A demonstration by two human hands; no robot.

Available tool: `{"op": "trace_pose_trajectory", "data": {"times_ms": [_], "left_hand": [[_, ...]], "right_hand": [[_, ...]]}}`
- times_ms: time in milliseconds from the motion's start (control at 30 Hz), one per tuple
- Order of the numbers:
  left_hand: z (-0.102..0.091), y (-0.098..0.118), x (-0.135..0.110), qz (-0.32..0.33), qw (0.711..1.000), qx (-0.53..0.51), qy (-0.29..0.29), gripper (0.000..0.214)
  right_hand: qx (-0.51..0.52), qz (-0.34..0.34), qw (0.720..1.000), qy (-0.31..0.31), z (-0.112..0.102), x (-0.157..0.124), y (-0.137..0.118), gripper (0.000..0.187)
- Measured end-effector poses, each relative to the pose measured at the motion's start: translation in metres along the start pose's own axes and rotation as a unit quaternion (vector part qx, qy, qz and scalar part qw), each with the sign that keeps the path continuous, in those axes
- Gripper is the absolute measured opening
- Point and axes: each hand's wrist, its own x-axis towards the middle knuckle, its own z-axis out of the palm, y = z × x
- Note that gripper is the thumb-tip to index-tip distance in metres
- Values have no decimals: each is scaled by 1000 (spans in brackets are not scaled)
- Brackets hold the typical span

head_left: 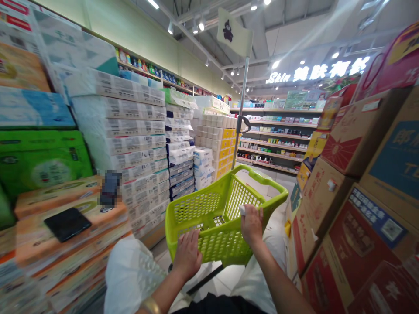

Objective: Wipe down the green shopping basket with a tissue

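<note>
Between my knees stands a lime-green plastic shopping trolley (pixel 209 244) with perforated walls and a raised handle at its far end. My left hand (pixel 187 254) has its fingers curled over the near rim. Further right along the same rim is my right hand (pixel 252 224), closed, with a small white wad like a tissue (pixel 242 210) poking out at its finger side. The hand itself hides most of that wad. A metal pole with a pale bear flag (pixel 235 32) rises behind the trolley.
Stacked orange packs (pixel 49 233) carry a black flat tablet-like thing (pixel 67 224) on the left. Tall stacks of white packs (pixel 137 144) line that side. Cardboard boxes (pixel 340 209) rise close on the right. Product shelves (pixel 278 131) cross the far end.
</note>
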Motion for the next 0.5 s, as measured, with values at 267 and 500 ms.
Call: {"op": "trace_pose_trajectory", "data": {"times_ms": [267,500], "left_hand": [[-5,4,-1,-17,1000,-4,-17,61],[-8,6,-3,-11,1000,-11,-11,61]], "right_hand": [[58,-121,983,-128,10,-51,-73,34],[-17,6,1000,-20,-9,-6,-9,25]]}}
